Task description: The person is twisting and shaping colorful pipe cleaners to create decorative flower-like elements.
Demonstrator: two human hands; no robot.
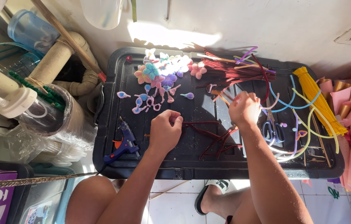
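Maroon stems (215, 139) lie mid-frame on black lid (113, 124); left hand (165, 130) grip pinching one stem's end, right hand (245, 108) grip pressed together, contents unclear.

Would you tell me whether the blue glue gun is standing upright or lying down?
Lying down: the blue glue gun rests on its side on the black lid, beside the left hand.
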